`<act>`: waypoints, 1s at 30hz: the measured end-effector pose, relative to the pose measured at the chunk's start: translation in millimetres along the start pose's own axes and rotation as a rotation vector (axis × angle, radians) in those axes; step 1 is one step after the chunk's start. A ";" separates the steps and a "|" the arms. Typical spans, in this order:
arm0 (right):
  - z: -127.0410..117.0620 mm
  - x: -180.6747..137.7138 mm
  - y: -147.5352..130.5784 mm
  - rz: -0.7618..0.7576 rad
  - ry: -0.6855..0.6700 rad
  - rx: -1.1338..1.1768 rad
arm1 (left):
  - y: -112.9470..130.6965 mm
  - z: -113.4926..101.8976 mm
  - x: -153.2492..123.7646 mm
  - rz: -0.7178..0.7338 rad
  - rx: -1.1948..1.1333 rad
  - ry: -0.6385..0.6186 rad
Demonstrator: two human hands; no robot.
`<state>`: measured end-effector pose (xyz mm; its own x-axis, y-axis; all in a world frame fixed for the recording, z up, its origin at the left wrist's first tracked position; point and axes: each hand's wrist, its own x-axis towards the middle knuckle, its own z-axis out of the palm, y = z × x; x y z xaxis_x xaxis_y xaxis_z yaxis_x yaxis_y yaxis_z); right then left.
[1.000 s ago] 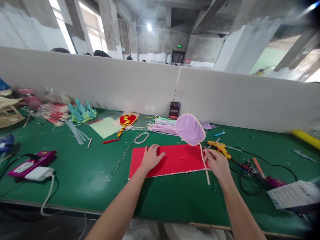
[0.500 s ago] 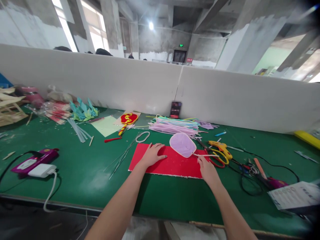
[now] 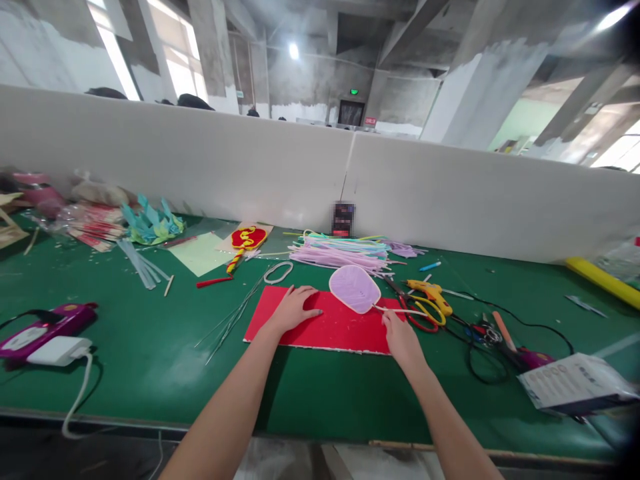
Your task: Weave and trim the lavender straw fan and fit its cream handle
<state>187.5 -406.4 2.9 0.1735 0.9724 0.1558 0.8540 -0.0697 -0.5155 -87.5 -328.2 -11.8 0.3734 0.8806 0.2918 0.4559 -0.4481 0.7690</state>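
1. Green table (image 3: 150, 347) spans the scene.
2. Red sheet (image 3: 345, 328) lies at centre, with the left hand (image 3: 295, 308) spread flat on its left part.
3. Lilac fan (image 3: 354, 288) rests on the sheet's far right edge.
4. Right hand (image 3: 400, 337) reaches the fan's stem (image 3: 406, 311); whether it grips is unclear.

Green table (image 3: 150, 360); white partition (image 3: 450, 200); concrete ceiling (image 3: 350, 27); bright windows (image 3: 175, 40)

Left hand (image 3: 293, 310) on red sheet (image 3: 345, 331)

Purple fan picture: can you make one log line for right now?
purple fan: lying on red sheet | left hand: flat on red sheet | right hand: fingers at fan handle
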 end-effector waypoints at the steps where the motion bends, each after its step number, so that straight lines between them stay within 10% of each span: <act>1: -1.6 0.4 -1.4 0.017 0.002 0.029 | 1.0 -0.9 -0.7 0.000 0.015 -0.012; 8: -16.1 0.3 -30.2 0.076 0.001 0.409 | 20.7 -5.5 -4.6 -0.017 0.070 0.069; 16: -7.4 -15.9 -90.9 0.121 -0.350 1.151 | 50.2 19.5 -1.8 -0.258 -1.013 0.049; 22: 11.3 -23.3 -105.6 0.152 -0.529 1.143 | 46.9 24.5 -3.1 -0.361 -1.177 0.259; 30: -1.2 81.9 -76.9 0.057 0.226 0.539 | 33.5 20.9 22.6 -0.447 -1.120 0.471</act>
<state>136.7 -321.6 56.3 0.3625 0.8948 0.2605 0.4805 0.0600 -0.8750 -46.9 -326.5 8.6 -0.0580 0.9914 -0.1171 -0.5394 0.0676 0.8393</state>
